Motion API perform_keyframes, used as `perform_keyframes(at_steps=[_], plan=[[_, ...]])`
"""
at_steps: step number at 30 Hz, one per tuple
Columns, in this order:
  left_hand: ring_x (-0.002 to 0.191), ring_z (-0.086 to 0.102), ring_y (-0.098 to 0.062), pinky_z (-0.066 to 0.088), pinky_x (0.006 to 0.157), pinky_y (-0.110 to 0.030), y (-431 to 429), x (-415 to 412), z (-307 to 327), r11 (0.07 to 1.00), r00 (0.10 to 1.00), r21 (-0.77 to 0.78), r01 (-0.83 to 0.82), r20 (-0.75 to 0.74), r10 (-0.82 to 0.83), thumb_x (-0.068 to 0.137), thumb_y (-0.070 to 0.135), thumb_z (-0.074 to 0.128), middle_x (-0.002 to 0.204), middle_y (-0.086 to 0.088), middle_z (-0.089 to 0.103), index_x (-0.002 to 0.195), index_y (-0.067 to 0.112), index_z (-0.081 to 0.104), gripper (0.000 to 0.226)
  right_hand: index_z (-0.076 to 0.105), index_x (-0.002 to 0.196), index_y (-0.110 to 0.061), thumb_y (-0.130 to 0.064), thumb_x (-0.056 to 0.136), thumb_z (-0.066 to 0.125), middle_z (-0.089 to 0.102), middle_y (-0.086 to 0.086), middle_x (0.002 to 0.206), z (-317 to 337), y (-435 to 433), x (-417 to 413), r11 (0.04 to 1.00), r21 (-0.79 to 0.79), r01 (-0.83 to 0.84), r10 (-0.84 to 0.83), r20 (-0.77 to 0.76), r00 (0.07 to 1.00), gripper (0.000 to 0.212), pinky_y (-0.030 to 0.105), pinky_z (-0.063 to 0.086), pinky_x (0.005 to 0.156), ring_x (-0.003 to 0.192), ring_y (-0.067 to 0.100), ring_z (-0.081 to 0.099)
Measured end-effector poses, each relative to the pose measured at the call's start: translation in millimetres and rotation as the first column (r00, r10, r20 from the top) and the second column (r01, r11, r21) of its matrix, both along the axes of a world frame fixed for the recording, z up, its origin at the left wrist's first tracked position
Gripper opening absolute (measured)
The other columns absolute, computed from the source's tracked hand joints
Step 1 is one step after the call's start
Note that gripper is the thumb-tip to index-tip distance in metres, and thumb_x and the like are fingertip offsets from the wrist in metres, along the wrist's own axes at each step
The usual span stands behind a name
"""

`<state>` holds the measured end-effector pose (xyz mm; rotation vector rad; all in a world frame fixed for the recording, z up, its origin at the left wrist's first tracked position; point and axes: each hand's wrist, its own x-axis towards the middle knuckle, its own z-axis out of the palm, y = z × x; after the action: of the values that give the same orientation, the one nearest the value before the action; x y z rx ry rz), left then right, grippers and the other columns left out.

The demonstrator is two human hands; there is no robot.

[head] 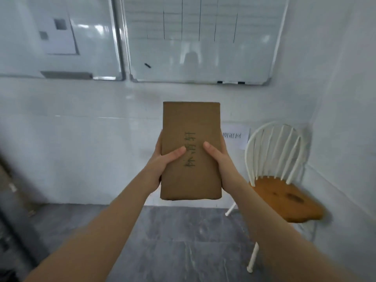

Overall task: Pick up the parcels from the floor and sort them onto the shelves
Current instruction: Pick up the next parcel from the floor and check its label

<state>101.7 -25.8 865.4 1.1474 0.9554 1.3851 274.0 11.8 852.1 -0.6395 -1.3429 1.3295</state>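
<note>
A flat brown cardboard parcel with dark handwriting down its face is held upright in front of me, at chest height. My left hand grips its left edge with the thumb lying across the front. My right hand grips the right edge the same way. Both sets of fingers are hidden behind the parcel. No shelf and no other parcel is in view.
A white wall faces me with two whiteboards hung high. A white chair with a wooden seat stands in the right corner. Grey tiled floor lies below. Something dark and blurred stands at the left edge.
</note>
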Motion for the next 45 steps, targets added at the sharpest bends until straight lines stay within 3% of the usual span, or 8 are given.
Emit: perform_keyframes(at_steps=[7, 12, 17, 21, 29, 36, 42, 45], plan=[[0.102, 0.068, -0.017, 0.056, 0.082, -0.033, -29, 6, 186, 0.992, 0.996, 0.128, 0.023, -0.093, -0.011, 0.067, 0.033, 0.075, 0.123, 0.002, 0.065, 0.136, 0.031, 0.042, 0.076, 0.027, 0.151, -0.031, -0.025, 0.079, 0.071, 0.057, 0.0, 0.137, 187, -31, 13, 0.987, 0.162, 0.023, -0.022, -0.003, 1.0, 0.084, 0.026, 0.059, 0.082, 0.111, 0.013, 0.067], [0.094, 0.069, -0.012, 0.057, 0.071, -0.023, -46, 20, 257, 0.97, 0.988, 0.238, -0.055, -0.124, 0.087, 0.056, 0.038, 0.077, 0.118, 0.0, 0.067, 0.129, 0.023, 0.051, 0.079, 0.022, 0.153, -0.034, -0.016, 0.086, 0.07, 0.05, 0.002, 0.145, 254, -46, 17, 0.961, 0.276, 0.034, -0.036, 0.002, 0.999, 0.085, 0.026, 0.059, 0.08, 0.114, 0.015, 0.064], [0.107, 0.064, -0.025, 0.056, 0.087, -0.041, -47, 31, 274, 0.909, 0.934, 0.275, -0.312, -0.087, 0.347, 0.025, 0.063, 0.086, 0.128, -0.009, 0.056, 0.12, 0.024, 0.059, 0.106, 0.025, 0.152, -0.034, -0.02, 0.078, 0.073, 0.05, 0.0, 0.146, 270, -54, 15, 0.938, 0.341, 0.061, -0.049, -0.044, 0.998, 0.089, 0.024, 0.058, 0.08, 0.115, 0.013, 0.064], [0.105, 0.064, -0.022, 0.056, 0.084, -0.035, -52, 39, 272, 0.865, 0.914, 0.345, -0.364, -0.046, 0.403, 0.061, 0.035, 0.084, 0.116, -0.002, 0.061, 0.122, 0.018, 0.053, 0.071, 0.022, 0.152, -0.037, -0.028, 0.076, 0.071, 0.048, -0.003, 0.147, 273, -60, 13, 0.928, 0.364, 0.077, -0.068, -0.038, 0.997, 0.091, 0.03, 0.056, 0.09, 0.121, 0.015, 0.06], [0.125, 0.044, -0.023, 0.034, 0.108, -0.05, -55, 50, 283, 0.636, 0.721, 0.607, -0.477, -0.144, 0.678, 0.078, 0.042, 0.065, 0.132, 0.0, 0.037, 0.144, 0.033, 0.02, 0.081, 0.022, 0.152, -0.041, -0.067, 0.082, 0.046, 0.038, -0.004, 0.155, 289, -65, 4, 0.922, 0.356, 0.15, -0.145, -0.041, 0.989, 0.079, 0.045, 0.044, 0.108, 0.134, 0.017, 0.049], [0.145, 0.011, -0.028, 0.015, 0.114, -0.05, -68, 76, 295, 0.688, 0.63, 0.466, -0.557, -0.302, 0.715, 0.054, 0.063, 0.074, 0.159, -0.004, 0.0, 0.149, 0.018, -0.014, 0.137, 0.025, 0.131, -0.074, -0.09, 0.073, 0.028, 0.021, -0.018, 0.161, 291, -73, -8, 0.82, 0.476, 0.317, -0.366, 0.012, 0.931, 0.06, 0.054, 0.019, 0.119, 0.148, 0.012, 0.021], [0.146, 0.007, -0.028, 0.014, 0.114, -0.053, -72, 84, 302, 0.711, 0.662, 0.442, -0.547, -0.29, 0.691, 0.052, 0.064, 0.075, 0.16, -0.004, -0.007, 0.148, 0.02, -0.017, 0.141, 0.018, 0.12, -0.084, -0.089, 0.073, 0.017, 0.014, -0.019, 0.162, 301, -87, -6, 0.735, 0.549, 0.399, -0.499, 0.038, 0.866, 0.048, 0.05, 0.011, 0.122, 0.151, 0.009, 0.009], [0.147, 0.001, -0.026, 0.009, 0.116, -0.055, -71, 89, 304, 0.728, 0.684, 0.442, -0.524, -0.291, 0.669, 0.053, 0.063, 0.075, 0.159, -0.004, -0.012, 0.148, 0.022, -0.017, 0.139, 0.018, 0.131, -0.071, -0.077, 0.075, 0.014, 0.013, -0.017, 0.163, 303, -97, -3, 0.724, 0.543, 0.426, -0.53, 0.042, 0.847, 0.057, 0.05, 0.006, 0.122, 0.151, 0.009, 0.006]])
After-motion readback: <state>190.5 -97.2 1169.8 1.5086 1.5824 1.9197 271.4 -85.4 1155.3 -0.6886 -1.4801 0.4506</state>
